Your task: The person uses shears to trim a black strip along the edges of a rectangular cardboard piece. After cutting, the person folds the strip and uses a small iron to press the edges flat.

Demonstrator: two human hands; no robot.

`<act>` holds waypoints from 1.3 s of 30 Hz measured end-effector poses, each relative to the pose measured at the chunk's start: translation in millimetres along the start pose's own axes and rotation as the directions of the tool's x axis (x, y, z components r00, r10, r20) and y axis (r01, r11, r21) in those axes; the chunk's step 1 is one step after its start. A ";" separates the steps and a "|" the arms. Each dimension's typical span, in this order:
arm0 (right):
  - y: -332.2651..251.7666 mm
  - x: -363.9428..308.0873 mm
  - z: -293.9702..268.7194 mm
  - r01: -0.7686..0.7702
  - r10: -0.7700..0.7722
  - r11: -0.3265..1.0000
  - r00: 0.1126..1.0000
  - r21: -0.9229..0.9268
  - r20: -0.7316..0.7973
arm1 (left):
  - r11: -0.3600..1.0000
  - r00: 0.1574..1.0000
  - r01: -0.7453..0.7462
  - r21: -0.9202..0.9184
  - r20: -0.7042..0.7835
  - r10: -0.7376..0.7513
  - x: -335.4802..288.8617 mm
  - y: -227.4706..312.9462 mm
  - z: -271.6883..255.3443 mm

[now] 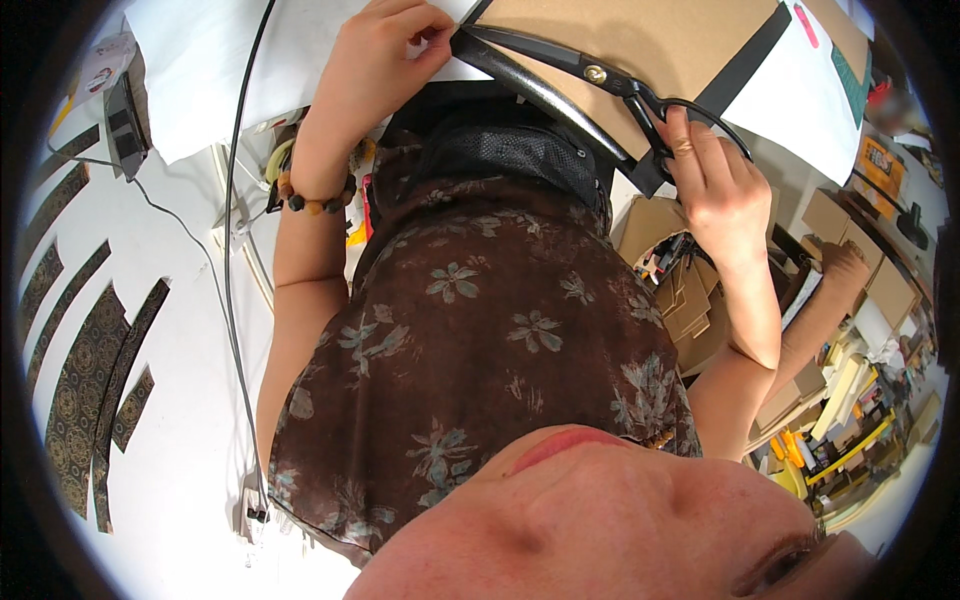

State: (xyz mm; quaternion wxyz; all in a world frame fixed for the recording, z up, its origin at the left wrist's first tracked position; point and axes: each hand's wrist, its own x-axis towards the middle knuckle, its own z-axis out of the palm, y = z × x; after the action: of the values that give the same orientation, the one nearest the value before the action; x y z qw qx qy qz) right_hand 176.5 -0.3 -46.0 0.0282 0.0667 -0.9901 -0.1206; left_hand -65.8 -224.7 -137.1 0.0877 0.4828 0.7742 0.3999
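A brown board (650, 40) lies on the table at my front, with black strips along its edges. My right hand (722, 185) grips the handles of large black scissors (597, 75), its fingers in the loops. Their long blades point left along the board's near edge, tips close to my left fingertips. Over that near edge runs a glossy black strip (540, 95), hanging slightly past the table side. My left hand (388, 52) is closed in a pinch at the strip's left end, by the board's corner. What exactly lies between the fingertips is partly hidden.
White paper (200, 80) covers the table at left, crossed by a black cable (233, 200). A pink item (805, 25) lies on white sheet at right. Patterned dark strips (85, 390) hang on the left. Below right stand cardboard pieces (690, 300) and cluttered shelves (840, 400).
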 end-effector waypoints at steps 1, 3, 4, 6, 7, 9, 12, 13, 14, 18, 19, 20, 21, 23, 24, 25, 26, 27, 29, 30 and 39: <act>4.7 0.4 1.1 -0.011 0.013 0.999 0.999 0.049 -0.042 | 1.000 1.000 0.009 -0.018 -0.027 -0.010 -1.3 0.9 -0.7; 14.6 -3.5 5.9 -0.046 0.058 0.992 0.993 0.117 -0.103 | 0.999 0.996 0.029 -0.039 -0.078 -0.032 -5.6 2.9 -4.3; 19.4 -8.8 10.7 -0.072 0.090 0.988 0.988 0.138 -0.123 | 0.998 0.994 0.039 -0.043 -0.102 -0.044 -8.7 3.8 -7.5; 20.3 -12.0 13.3 -0.151 0.176 0.971 0.976 0.184 -0.131 | 0.996 0.987 0.065 -0.056 -0.143 -0.073 -15.1 2.9 -12.1; 19.5 -13.0 14.8 -0.157 0.183 0.969 0.975 0.190 -0.126 | 0.995 0.983 0.081 -0.065 -0.160 -0.091 -18.9 1.5 -13.6; 17.4 -15.8 18.7 -0.172 0.198 0.964 0.973 0.201 -0.116 | 0.993 0.984 0.081 -0.083 -0.154 -0.093 -20.6 0.4 -14.5; 12.5 -15.1 22.1 -0.169 0.189 0.959 0.980 0.228 -0.069 | 0.996 0.996 0.049 -0.077 -0.066 -0.054 -16.1 0.2 -14.6; 11.8 -14.0 22.8 -0.159 0.179 0.958 0.982 0.240 -0.065 | 0.998 0.999 0.047 -0.052 -0.021 -0.048 -10.8 2.8 -14.8; 10.5 -12.1 21.9 -0.158 0.177 0.957 0.982 0.243 -0.059 | 0.999 0.999 0.043 -0.028 0.024 -0.043 -6.3 4.4 -15.0; 7.3 -5.3 9.7 -0.173 0.172 0.952 0.985 0.253 0.028 | 0.997 0.990 0.070 -0.023 0.128 -0.066 5.7 2.9 -11.1; 6.9 -3.8 6.4 -0.166 0.160 0.956 0.986 0.241 0.044 | 0.994 0.984 0.107 -0.022 0.146 -0.103 10.8 8.7 -14.2; 6.8 -2.2 3.4 -0.158 0.148 0.960 0.987 0.229 0.060 | 0.989 0.977 0.144 -0.019 0.163 -0.139 14.6 13.1 -17.0; 8.0 -0.5 0.3 -0.149 0.137 0.961 0.988 0.231 0.068 | 0.990 0.976 0.138 -0.021 0.172 -0.132 17.5 16.6 -18.9; 10.3 2.4 -4.7 -0.130 0.113 0.963 0.990 0.234 0.083 | 0.992 0.975 0.125 -0.025 0.189 -0.118 20.9 20.8 -20.9; 10.8 3.4 -5.8 -0.126 0.109 0.965 0.990 0.231 0.087 | 0.991 0.975 0.132 -0.028 0.185 -0.124 20.3 19.4 -19.6; 11.3 4.4 -6.7 -0.122 0.104 0.966 0.990 0.227 0.091 | 0.990 0.975 0.138 -0.031 0.181 -0.130 19.3 16.8 -17.4; 11.8 5.1 -7.4 -0.117 0.098 0.968 0.991 0.224 0.094 | 0.989 0.975 0.145 -0.034 0.177 -0.137 18.5 15.4 -16.2; 12.0 5.6 -7.9 -0.115 0.095 0.968 0.991 0.224 0.095 | 0.990 0.974 0.142 -0.022 0.183 -0.136 18.8 15.2 -16.4; 12.5 6.3 -9.0 -0.109 0.090 0.968 0.991 0.224 0.097 | 0.991 0.971 0.137 0.001 0.195 -0.135 20.4 15.7 -16.7; 12.5 6.8 -9.4 -0.106 0.085 0.968 0.991 0.229 0.099 | 0.990 0.972 0.143 -0.012 0.190 -0.138 20.1 15.8 -16.4; 10.9 10.7 -12.8 -0.083 0.061 0.968 0.993 0.236 0.100 | 0.985 0.975 0.158 -0.062 0.166 -0.146 19.4 16.4 -14.3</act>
State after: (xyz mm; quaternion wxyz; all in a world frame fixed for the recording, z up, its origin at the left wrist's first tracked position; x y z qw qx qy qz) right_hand 165.5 5.7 -30.5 -0.0215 0.0279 -0.9994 -0.0022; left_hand -72.2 -212.9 -111.2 0.1983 0.4492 0.7836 0.3807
